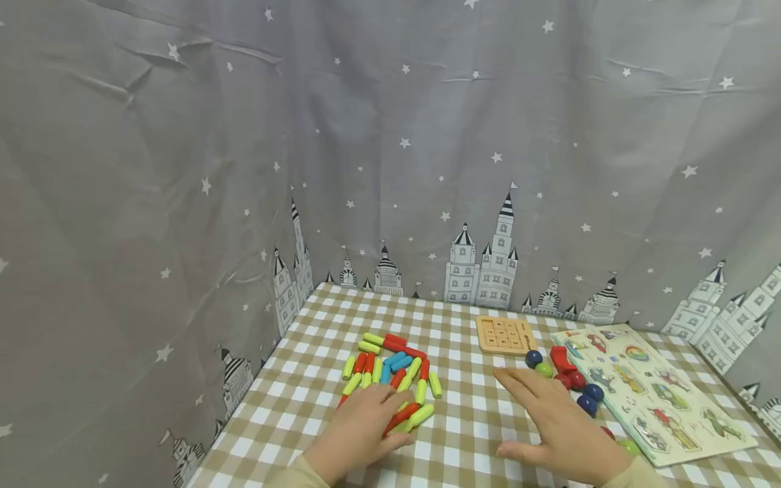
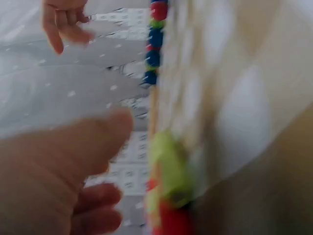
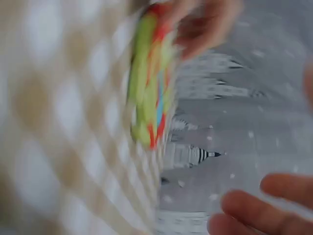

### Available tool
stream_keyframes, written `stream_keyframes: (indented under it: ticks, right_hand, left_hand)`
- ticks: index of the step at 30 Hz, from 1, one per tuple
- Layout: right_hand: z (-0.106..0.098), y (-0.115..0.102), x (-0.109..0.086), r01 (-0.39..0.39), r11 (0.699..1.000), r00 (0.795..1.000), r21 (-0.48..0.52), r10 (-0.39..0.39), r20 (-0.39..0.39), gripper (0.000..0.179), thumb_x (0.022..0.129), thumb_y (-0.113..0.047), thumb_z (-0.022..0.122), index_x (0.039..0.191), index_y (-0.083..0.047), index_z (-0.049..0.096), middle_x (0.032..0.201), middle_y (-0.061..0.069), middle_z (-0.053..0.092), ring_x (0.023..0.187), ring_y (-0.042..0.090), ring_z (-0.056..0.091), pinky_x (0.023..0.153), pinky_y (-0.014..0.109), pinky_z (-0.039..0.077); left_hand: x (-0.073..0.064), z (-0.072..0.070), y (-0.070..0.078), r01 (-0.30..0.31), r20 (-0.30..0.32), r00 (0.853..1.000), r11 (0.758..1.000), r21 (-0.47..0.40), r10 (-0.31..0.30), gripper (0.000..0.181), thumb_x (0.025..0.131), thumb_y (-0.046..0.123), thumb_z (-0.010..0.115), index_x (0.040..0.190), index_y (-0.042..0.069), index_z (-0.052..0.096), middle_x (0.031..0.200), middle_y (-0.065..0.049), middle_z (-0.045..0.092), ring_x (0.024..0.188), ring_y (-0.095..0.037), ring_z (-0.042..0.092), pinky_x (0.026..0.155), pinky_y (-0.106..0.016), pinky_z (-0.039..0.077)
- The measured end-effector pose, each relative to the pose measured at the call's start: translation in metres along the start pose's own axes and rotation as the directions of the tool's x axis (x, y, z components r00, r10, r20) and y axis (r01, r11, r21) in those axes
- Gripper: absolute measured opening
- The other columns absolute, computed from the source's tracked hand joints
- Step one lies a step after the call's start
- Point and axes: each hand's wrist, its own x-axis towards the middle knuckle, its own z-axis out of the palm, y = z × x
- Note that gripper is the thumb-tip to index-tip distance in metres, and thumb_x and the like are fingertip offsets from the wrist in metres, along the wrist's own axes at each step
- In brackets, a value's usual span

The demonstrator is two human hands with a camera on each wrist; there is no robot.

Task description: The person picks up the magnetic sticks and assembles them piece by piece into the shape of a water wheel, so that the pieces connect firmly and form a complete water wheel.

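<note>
A loose cluster of short rounded rods (image 1: 426, 368), yellow-green, red and blue, lies on the checked tablecloth. My left hand (image 1: 365, 427) hovers low over the near side of that cluster, fingers spread loosely and nothing held. Close to its thumb in the left wrist view are a blurred yellow-green rod (image 2: 171, 169) and a red one. To the right, my right hand (image 1: 558, 423) is held above the cloth with its fingers extended and thumb apart, holding nothing. It is nearest to several dark blue, red and green balls (image 1: 587, 405), some of which it partly hides.
A wooden number sliding puzzle (image 1: 505, 335) lies toward the back. On the right sits a picture puzzle board (image 1: 662, 393), with a red block (image 1: 561, 359) by its left edge. A grey curtain (image 1: 390, 135) with stars and castles hangs behind the checked tablecloth (image 1: 470, 420).
</note>
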Motion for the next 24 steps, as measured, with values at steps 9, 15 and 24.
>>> stream_keyframes:
  ticks: [9, 15, 24]
  right_hand:
    - [0.065, 0.035, -0.037, -0.400, 0.841, 0.693, 0.364, 0.537, -0.480, 0.015, 0.085, -0.003, 0.081, 0.096, -0.013, 0.077, 0.094, -0.003, 0.067, 0.080, -0.002, 0.055, 0.064, 0.013, 0.043]
    - [0.065, 0.053, -0.045, -0.475, 0.747, 0.591, 0.466, 0.663, -0.460, 0.003, 0.090, -0.007, 0.077, 0.094, -0.009, 0.077, 0.084, -0.005, 0.062, 0.073, -0.003, 0.050, 0.059, 0.012, 0.040]
    - [0.069, 0.048, -0.049, -0.423, 0.802, 0.626, 0.422, 0.595, -0.505, 0.011, 0.086, 0.000, 0.078, 0.090, -0.010, 0.077, 0.094, -0.001, 0.068, 0.079, -0.008, 0.051, 0.064, 0.010, 0.042]
  left_hand:
    - [0.003, 0.033, 0.008, 0.061, 0.031, 0.997, 0.994, 0.096, -0.064, 0.023, 0.090, 0.046, 0.078, 0.100, 0.026, 0.072, 0.083, 0.012, 0.050, 0.068, -0.005, 0.043, 0.052, -0.021, 0.037]
    - [0.003, 0.049, 0.011, -0.003, -0.121, 0.992, 0.979, 0.203, 0.028, 0.017, 0.090, 0.038, 0.077, 0.098, 0.027, 0.067, 0.083, 0.008, 0.056, 0.065, -0.008, 0.048, 0.048, -0.020, 0.032]
    - [0.002, 0.051, 0.014, 0.095, -0.114, 0.992, 0.944, 0.315, -0.062, 0.012, 0.084, 0.033, 0.075, 0.094, 0.026, 0.070, 0.077, 0.003, 0.050, 0.060, -0.015, 0.047, 0.044, -0.027, 0.032]
